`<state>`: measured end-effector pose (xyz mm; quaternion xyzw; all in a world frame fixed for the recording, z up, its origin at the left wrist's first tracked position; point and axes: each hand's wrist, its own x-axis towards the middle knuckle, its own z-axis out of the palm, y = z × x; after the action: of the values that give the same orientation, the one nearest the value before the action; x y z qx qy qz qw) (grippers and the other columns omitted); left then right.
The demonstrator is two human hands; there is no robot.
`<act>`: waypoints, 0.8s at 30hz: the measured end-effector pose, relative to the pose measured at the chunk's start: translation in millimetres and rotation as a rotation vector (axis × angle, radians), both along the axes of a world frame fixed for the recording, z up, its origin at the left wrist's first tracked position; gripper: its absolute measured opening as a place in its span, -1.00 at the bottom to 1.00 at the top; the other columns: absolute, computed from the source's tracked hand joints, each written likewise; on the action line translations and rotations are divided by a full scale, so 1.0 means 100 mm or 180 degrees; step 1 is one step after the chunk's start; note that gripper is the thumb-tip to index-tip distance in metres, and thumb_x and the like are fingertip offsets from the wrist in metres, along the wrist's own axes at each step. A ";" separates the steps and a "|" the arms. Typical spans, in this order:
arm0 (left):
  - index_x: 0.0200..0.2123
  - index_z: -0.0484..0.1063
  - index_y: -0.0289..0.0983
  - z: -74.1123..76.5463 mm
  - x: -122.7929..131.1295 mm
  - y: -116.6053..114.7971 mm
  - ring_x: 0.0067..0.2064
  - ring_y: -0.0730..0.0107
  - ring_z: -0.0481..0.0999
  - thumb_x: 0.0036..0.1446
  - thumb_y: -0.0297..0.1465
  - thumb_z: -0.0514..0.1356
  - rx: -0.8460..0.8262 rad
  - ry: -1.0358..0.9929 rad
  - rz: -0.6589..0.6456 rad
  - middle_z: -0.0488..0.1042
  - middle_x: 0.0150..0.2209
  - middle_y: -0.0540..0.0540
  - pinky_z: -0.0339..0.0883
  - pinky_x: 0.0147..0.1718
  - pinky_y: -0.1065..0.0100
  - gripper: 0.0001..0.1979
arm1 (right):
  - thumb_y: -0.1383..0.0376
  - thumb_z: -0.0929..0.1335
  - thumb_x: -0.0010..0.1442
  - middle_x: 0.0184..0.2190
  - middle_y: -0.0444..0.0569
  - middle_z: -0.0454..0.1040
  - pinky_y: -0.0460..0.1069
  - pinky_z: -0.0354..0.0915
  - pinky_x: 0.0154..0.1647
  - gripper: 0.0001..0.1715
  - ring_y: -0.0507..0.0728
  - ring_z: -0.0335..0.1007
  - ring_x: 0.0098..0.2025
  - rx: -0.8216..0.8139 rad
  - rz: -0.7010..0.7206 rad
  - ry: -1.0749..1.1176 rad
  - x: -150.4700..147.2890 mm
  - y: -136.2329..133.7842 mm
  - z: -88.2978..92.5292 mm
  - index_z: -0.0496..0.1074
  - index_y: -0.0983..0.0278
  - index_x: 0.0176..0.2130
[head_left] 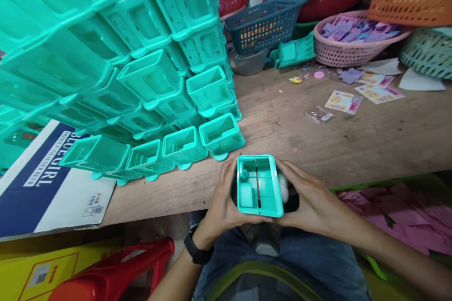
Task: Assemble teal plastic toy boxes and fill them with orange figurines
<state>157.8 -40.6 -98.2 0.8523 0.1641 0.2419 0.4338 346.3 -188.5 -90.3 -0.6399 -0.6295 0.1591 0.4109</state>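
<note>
a: where's the turquoise holder (pixel 269 186) being handled?

b: to the right of the stack of boxes (pixel 148 77) and nearer the person — open end up, by the near edge of the table (pixel 282 136). a dark gap runs between its two halves.

a: and the fingers?

b: both sets are curled around it. the left hand (pixel 225 197), with a black watch (pixel 196 247) at the wrist, grips its left side; the right hand (pixel 310 193) grips the right.

a: what else is around?

b: a row of open boxes (pixel 189 150) stands just in front of the stack, and a printed carton (pixel 52 188) sits at the stack's left front. beyond the stack, to its right — a blue basket (pixel 268 23). farther right of the stack, a pink basket (pixel 346 54) of purple pieces (pixel 353 29) and some printed cards (pixel 343 102).
</note>
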 end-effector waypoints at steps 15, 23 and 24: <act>0.49 -0.10 -0.12 0.02 0.04 -0.13 0.43 -0.34 0.22 -0.34 0.26 0.50 -0.0698 0.0077 0.0412 0.17 0.43 -0.37 0.19 0.37 -0.25 0.44 | 0.33 0.58 0.00 0.34 0.14 0.30 0.16 0.42 0.27 0.40 0.34 0.36 0.33 0.0135 -0.0609 0.0233 -0.26 0.01 -0.24 -0.20 0.05 0.53; 0.30 0.23 -0.21 0.07 0.12 -0.34 0.20 -0.20 0.53 -0.33 -0.05 0.62 -0.0621 0.0028 0.0970 0.48 0.20 -0.26 0.46 0.21 -0.16 0.15 | 0.37 0.46 0.07 0.29 0.14 0.30 0.21 0.45 0.23 0.23 0.38 0.38 0.30 0.0017 -0.0776 0.0287 -0.39 0.01 -0.24 -0.12 0.04 0.52; 0.30 0.23 -0.21 0.08 0.12 -0.33 0.16 -0.16 0.56 -0.32 -0.12 0.62 -0.0684 0.0038 0.0974 0.51 0.17 -0.24 0.50 0.17 -0.12 0.12 | 0.37 0.45 0.08 0.28 0.15 0.29 0.21 0.46 0.23 0.21 0.38 0.38 0.30 0.0002 -0.0843 0.0295 -0.43 0.01 -0.25 -0.13 0.05 0.52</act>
<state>170.2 -74.0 -90.1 0.7675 0.3194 0.2811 0.4794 303.3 -187.6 -115.2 -0.7093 -0.5199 0.1326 0.4572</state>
